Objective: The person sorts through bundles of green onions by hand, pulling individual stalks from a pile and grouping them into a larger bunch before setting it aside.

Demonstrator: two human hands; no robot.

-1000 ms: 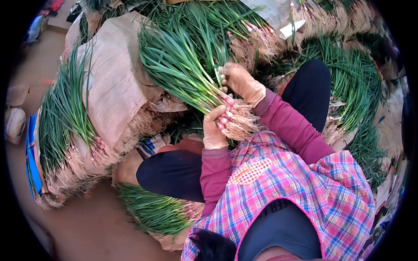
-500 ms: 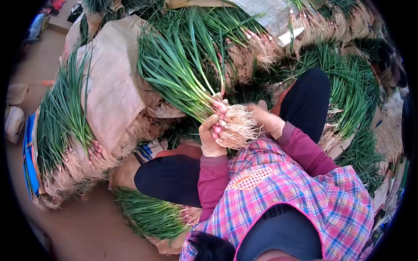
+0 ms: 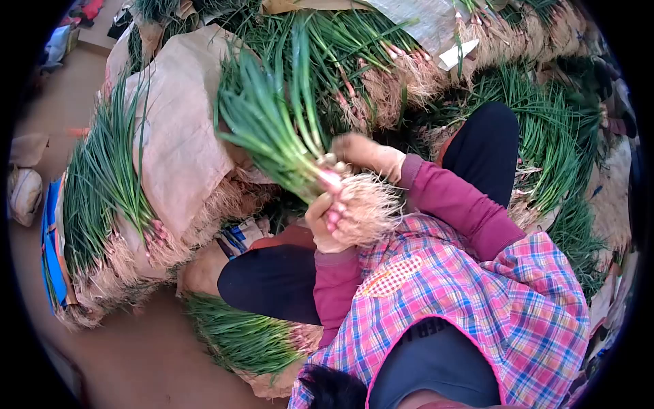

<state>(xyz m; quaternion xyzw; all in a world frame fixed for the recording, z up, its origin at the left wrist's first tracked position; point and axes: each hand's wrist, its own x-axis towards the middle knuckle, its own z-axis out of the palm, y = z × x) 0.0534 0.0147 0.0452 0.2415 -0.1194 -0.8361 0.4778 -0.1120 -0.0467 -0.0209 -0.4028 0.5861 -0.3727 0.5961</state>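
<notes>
Left hand (image 3: 320,223) closed round the bulb end of the bunch (image 3: 283,140), leaves fanning forward-left, roots (image 3: 373,210) rightward, and the right hand (image 3: 361,151) close beside the bulbs, its grip seemingly too blurred to tell.

Brown floor (image 3: 146,351): one tan sheet (image 3: 271,384) is laid near; one pale, rounded bundle (image 3: 26,195) is placed at left.

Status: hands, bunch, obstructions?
Left hand gripping onion bunch near bulbs. Right hand beside bulbs, blurred, grip unclear. Piled bunches close beyond; no obstruction visible.
</notes>
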